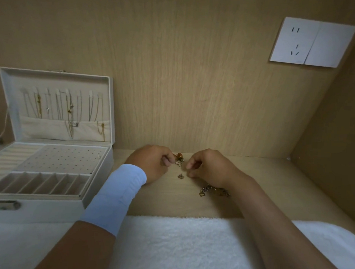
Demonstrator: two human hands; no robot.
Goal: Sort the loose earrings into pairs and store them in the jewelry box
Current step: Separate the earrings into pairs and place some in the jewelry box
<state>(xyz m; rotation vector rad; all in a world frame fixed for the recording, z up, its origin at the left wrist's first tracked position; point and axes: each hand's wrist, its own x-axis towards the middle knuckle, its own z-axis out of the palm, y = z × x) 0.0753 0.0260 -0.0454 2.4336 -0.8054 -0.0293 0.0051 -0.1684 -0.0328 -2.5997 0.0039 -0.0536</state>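
- Left hand (151, 163): I see the fingers curled, their tips pinching a small bunch of earrings (179, 159), one with an amber bead, on the wooden shelf (262, 178).
- Right hand (208, 168): just right of the bunch, with curled fingers pointing down at the shelf; I cannot tell whether they hold anything.
- Stud (180, 176): lies alone on the shelf, between both hands and nearer me.
- Chain pile (212, 191): partly under my right wrist.
- Jewelry box (97, 192): far left, with its lid upright, necklaces hanging inside, and the tray compartments exposed.
- Wristband (117, 196): pale blue, on the left forearm.
- Towel (178, 246): white, along the near edge.
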